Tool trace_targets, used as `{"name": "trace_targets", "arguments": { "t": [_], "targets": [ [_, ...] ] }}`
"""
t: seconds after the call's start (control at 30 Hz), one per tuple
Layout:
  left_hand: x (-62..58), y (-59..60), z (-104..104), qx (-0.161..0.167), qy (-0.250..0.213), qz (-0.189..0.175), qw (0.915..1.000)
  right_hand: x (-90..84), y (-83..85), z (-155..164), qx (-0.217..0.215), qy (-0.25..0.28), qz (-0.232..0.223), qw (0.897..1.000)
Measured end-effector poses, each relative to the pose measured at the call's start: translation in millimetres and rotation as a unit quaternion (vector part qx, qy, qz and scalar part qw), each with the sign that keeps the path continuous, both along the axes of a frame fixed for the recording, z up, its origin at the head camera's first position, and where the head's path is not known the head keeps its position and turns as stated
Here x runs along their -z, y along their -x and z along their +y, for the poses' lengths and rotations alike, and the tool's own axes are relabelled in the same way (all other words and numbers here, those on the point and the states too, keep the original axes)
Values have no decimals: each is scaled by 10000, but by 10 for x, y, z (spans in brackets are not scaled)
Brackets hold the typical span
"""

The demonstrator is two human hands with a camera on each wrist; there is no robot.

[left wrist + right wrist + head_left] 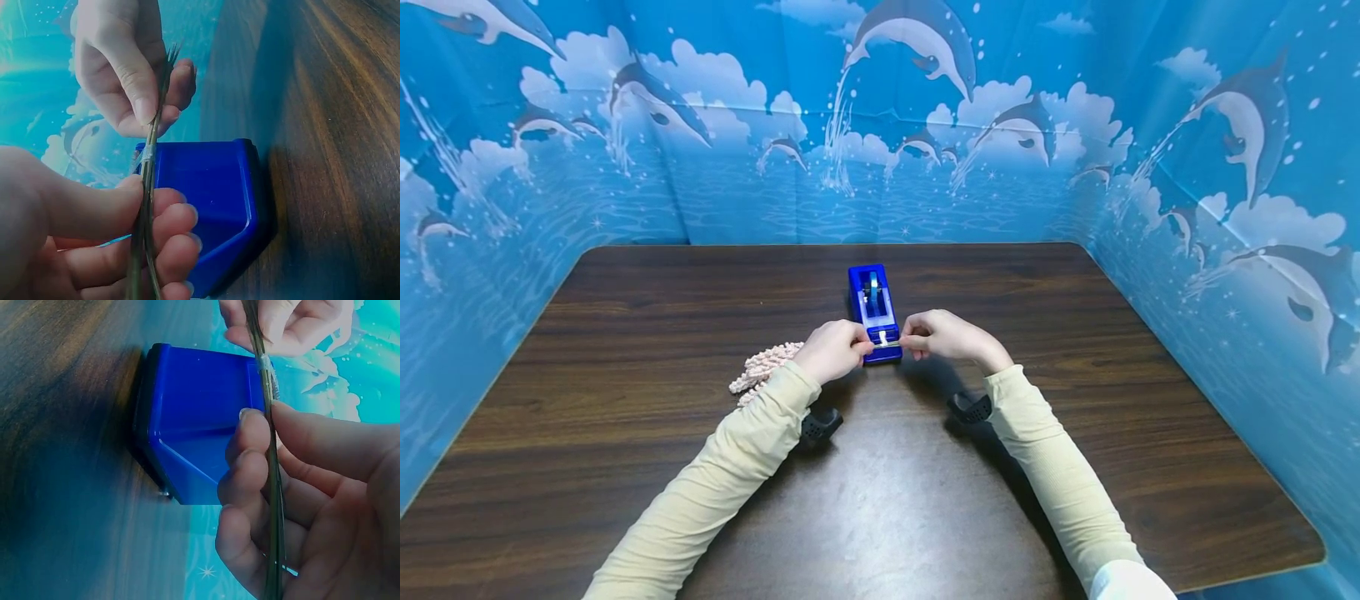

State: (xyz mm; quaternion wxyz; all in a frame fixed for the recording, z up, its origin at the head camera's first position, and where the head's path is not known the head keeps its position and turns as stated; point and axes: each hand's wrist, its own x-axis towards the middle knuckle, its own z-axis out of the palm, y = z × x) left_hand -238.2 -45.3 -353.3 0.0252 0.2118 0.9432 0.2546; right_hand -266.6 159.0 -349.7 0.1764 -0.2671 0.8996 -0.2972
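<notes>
Both hands meet at the near end of a blue tape dispenser (875, 312) that stands on the dark wood-grain tabletop (1075, 400), a little beyond its middle. The dispenser's long axis runs away from the person, with the roll toward the far end and the cutter end pointing back at the person.

Between the hands is a thin bundle of stems (887, 342), held just above that cutter end. Its long axis lies crosswise, left to right, at right angles to the dispenser. The left hand (833, 350) pinches one end of it, thumb pressed against curled fingers (164, 220), and the right hand (942, 335) pinches the other end in the same way, its fingers (250, 462) wrapped round the strands. In the left wrist view the strands splay apart slightly at the tip past the right hand. A small band of clear tape (147, 156) wraps the bundle between the two grips, right over the edge of the dispenser; the right wrist view shows it as a pale patch on the strands.

Just beside the left wrist, on the tabletop, lies a heap of pale pink beaded cord (762, 368), partly hidden by the cream sleeve (730, 467). A blue backdrop printed with dolphins (925, 125) surrounds the tabletop on three sides.
</notes>
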Motion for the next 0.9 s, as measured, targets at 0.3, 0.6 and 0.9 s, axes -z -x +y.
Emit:
{"name": "trace_targets", "arguments": {
  "t": [0.3, 0.6, 0.9],
  "targets": [
    [-2, -12, -2, -251, 27, 330, 9991, 11, -9, -12, 75, 211, -292, 9993],
    [-22, -2, -32, -250, -204, 692, 9971, -8, -10, -9, -16, 191, 148, 9997],
    [-3, -6, -17, -245, 74, 465, 9986, -12, -9, -19, 234, -21, 415, 9989]
  ]
}}
